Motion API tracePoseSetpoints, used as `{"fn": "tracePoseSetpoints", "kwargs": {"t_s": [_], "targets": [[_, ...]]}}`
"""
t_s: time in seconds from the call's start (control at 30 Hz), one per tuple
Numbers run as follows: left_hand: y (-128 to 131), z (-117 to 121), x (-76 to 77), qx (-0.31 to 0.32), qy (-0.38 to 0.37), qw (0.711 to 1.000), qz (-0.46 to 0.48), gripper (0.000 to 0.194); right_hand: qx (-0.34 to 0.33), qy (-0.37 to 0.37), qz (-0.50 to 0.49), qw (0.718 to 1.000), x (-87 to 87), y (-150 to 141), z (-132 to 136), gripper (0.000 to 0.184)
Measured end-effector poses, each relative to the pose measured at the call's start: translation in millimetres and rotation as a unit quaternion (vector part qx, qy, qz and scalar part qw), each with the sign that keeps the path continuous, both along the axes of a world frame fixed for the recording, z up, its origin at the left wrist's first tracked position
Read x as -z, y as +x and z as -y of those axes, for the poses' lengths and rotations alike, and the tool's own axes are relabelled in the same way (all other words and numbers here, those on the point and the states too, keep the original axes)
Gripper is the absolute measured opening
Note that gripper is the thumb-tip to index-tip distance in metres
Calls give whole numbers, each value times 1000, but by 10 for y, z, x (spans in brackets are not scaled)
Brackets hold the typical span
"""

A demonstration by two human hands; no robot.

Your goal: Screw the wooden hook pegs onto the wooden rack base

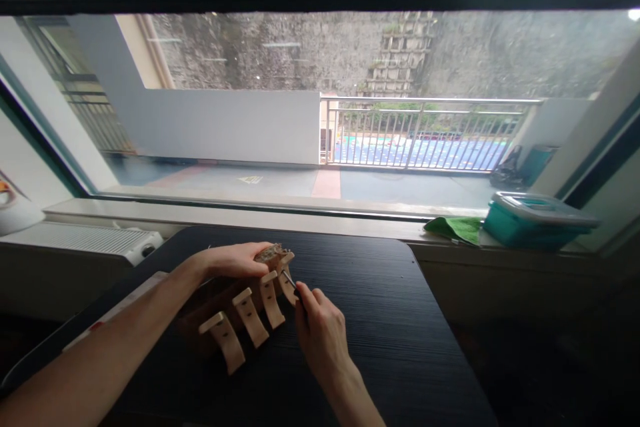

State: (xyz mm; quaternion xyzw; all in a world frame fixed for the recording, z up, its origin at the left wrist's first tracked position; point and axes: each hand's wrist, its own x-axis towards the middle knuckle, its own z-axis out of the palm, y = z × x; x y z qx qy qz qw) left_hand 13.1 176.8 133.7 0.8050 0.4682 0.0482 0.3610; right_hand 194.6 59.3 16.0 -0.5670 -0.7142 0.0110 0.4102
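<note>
A dark brown piece of wood with a rough, bark-like end lies on the black table. Several pale, curved wooden hooks stand in a row along it, with dark holes in them. My left hand is closed over the far end of the brown wood, its fingertips partly hidden behind. Closed around the dark handle of a screwdriver is my right hand. The screwdriver's metal shaft points at the upper part of the farthest hook; whether a screw sits under its tip is too small to tell.
Under my left forearm lies a flat, pale item with a red mark. On the window sill are a green cloth and a teal box with a clear lid. A white radiator stands left of the table.
</note>
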Motion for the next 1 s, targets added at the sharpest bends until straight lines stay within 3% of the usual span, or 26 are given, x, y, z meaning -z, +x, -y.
{"fn": "tracePoseSetpoints", "kwargs": {"t_s": [0.1,0.27,0.4,0.53,0.63,0.7,0.77,0.87,1.0], "targets": [[-7,1,40,10,-47,999,16,54,-2,30,62,998,-24,22,-55,34],[-14,6,103,-3,-37,999,32,49,-7,39,96,995,-59,32,-113,31],[-19,-6,122,0,-37,999,35,43,-17,-4,-45,999,-22,-16,-150,30],[-16,5,117,7,-41,999,34,42,-18,-108,-250,962,15,-46,-211,28],[-13,23,119,3,-31,999,31,43,-18,-136,-263,955,-36,-19,-219,28],[-12,31,128,-2,-23,999,29,44,-16,-128,-204,971,-113,13,-198,25],[-13,33,142,-5,-17,999,28,44,-24,-97,-41,994,-205,40,-176,21],[-14,29,162,-8,-11,1000,27,42,-41,-43,195,979,-321,60,-181,18],[-14,33,168,-9,-10,999,30,41,-57,-35,224,972,-362,62,-229,17]]}}
